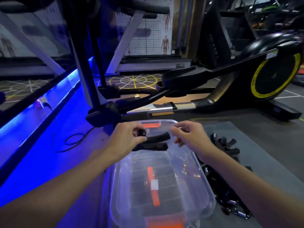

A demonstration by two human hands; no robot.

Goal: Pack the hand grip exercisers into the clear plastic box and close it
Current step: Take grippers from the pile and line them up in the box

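Note:
My left hand (pixel 127 139) grips the top of a black hand grip exerciser (pixel 154 142), whose two handles stick out to the right over the far part of the clear plastic box (pixel 192 157). Just right of the handles my right hand (pixel 187 135) hovers with loosely curled fingers and holds nothing. A clear lid with orange latches (pixel 164 186) lies nearer to me, overlapping the box. Several more black exercisers lie in a pile (pixel 225 145) on the mat to the right, and others (pixel 230 204) lie beside the lid.
A grey mat (pixel 263 145) covers the floor under the box. An elliptical trainer with a yellow-ringed flywheel (pixel 276 74) stands behind. A black cable (pixel 72 140) loops on the floor at left beside a blue-lit strip. Machine frames rise at the back left.

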